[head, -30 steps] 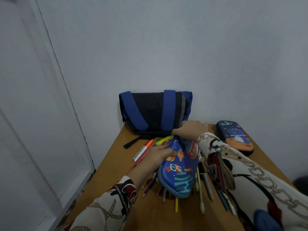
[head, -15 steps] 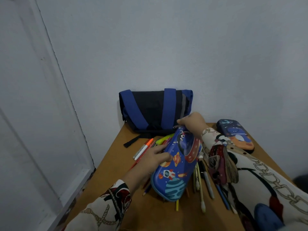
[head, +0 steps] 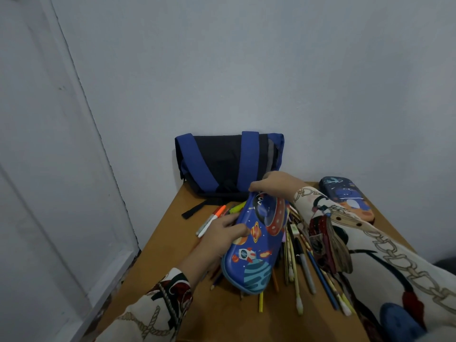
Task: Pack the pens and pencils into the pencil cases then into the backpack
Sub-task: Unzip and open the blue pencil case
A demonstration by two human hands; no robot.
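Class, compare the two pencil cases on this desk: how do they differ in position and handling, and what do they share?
The rocket pencil case is held by the left hand and right hand, tilted above the loose pens; the far pencil case lies flat on the table, untouched. The rocket case sits centre, the far case at the right edge. Both are blue with space-style prints.
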